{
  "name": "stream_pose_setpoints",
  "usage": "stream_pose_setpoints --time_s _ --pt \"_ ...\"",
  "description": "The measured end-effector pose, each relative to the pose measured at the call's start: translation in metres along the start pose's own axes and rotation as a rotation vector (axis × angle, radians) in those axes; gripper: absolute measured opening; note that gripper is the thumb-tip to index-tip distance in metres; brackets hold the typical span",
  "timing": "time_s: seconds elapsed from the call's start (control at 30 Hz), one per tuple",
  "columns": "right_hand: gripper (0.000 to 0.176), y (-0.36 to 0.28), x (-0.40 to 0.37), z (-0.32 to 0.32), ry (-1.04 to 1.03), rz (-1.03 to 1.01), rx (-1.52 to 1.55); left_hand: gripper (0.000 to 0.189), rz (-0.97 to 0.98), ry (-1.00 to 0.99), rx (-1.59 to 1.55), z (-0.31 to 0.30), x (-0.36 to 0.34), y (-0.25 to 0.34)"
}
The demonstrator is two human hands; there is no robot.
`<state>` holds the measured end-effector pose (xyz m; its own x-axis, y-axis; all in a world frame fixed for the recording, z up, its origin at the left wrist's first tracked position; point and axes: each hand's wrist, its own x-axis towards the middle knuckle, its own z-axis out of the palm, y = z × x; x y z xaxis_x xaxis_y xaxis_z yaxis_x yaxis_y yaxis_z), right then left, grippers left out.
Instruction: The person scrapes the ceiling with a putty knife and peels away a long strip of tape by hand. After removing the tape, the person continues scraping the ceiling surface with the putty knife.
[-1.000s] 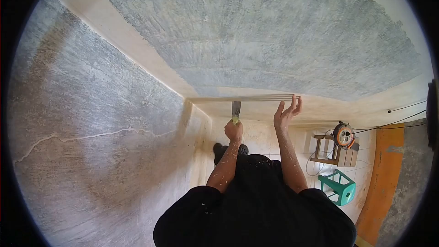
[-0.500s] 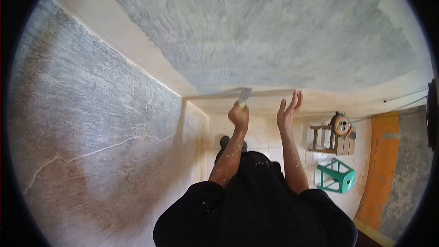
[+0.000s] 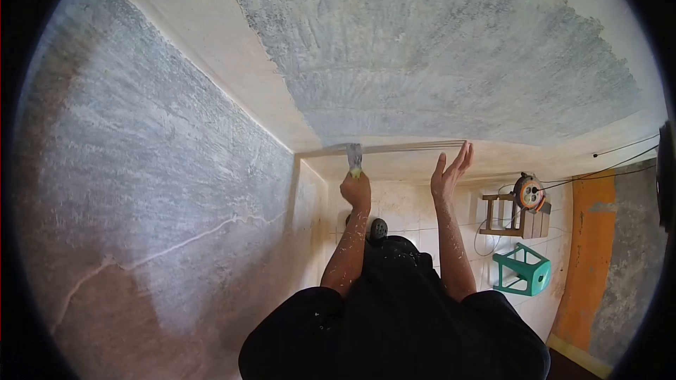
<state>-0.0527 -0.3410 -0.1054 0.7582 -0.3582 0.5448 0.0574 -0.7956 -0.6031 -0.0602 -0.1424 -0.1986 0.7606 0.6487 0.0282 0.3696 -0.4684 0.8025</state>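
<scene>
My left hand (image 3: 356, 193) is wrapped round the yellowish handle of a putty knife (image 3: 354, 157). Its flat metal blade points up to the wall, right at the lower border of the grey patch, a short way from the corner. Most of the handle is hidden in the fist. Farther right, my right hand (image 3: 451, 172) is open with nothing in it, thumb apart and fingertips right at the wall. The wall (image 3: 422, 63) before me is rough grey with a pale border. White specks dot both forearms.
At left, a grey side wall (image 3: 176, 134) carries a pale, jagged line. To the right stand a small wooden stool (image 3: 535, 224), a cable reel (image 3: 528, 191) and a green plastic stool (image 3: 524, 271). Cords run from the reel toward the right edge. A dark shoe (image 3: 379, 229) shows on the tiled floor.
My left hand and the putty knife have moved left along the wall, closer to the corner. My right hand stays open at nearly the same spot. The view has shifted slightly.
</scene>
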Motion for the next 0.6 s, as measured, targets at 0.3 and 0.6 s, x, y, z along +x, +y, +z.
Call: stream_pose_setpoints --time_s 0.3,0.6 --pt "0.062 -0.020 -0.011 0.013 -0.030 -0.039 0.099 0.009 0.083 -0.051 -0.125 0.009 -0.003 -0.030" --pt "0.059 -0.017 -0.009 0.007 -0.036 -0.010 0.154 0.015 0.035 -0.037 0.057 0.003 -0.004 0.000"
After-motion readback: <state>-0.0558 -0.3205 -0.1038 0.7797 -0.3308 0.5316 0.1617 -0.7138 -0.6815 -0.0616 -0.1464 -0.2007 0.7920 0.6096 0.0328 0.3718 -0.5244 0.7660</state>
